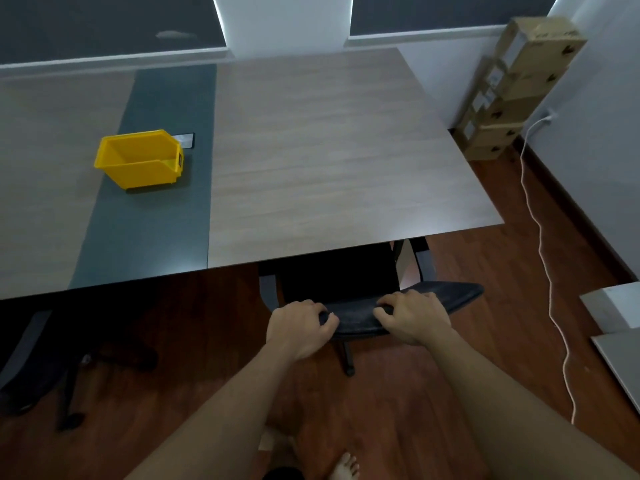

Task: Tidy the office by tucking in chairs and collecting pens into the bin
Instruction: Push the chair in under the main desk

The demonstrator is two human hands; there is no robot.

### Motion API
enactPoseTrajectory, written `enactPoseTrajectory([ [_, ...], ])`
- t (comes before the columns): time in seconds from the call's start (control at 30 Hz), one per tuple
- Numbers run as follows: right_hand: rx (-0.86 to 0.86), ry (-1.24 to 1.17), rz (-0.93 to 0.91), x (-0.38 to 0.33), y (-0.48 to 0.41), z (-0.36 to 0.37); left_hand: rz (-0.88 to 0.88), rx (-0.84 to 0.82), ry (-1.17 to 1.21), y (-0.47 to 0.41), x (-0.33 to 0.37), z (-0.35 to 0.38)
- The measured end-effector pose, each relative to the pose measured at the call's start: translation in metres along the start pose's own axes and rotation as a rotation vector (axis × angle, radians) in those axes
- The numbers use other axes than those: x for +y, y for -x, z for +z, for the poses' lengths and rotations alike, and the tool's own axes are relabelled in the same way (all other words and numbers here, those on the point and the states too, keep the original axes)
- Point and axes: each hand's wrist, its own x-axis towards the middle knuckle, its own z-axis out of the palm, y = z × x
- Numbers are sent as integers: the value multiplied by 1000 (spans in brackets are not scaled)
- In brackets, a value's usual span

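Observation:
A black office chair (356, 317) stands at the near edge of the wooden table (329, 161), its seat partly under the tabletop. Both hands grip the top of its backrest: my left hand (299, 327) near the backrest's left end, my right hand (414, 315) towards the middle. A yellow bin (138, 159) sits on the table's dark centre strip at the left, and looks to hold nothing. No pens are in view.
A second black chair (38, 362) stands at the lower left, part under the table. Stacked cardboard boxes (512, 88) lean in the right corner. A white cable (543, 258) trails over the wood floor. Pale boards (616, 327) lie at the right edge.

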Motion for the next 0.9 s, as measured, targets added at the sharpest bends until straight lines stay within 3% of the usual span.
enactPoseTrajectory([
  [0.47, 2, -17, 46, 22, -80, -36, 40, -73, -44, -99, -3, -18],
  [0.9, -29, -47, 10, 43, -114, -43, -112, -56, -34, -127, 10, -23],
])
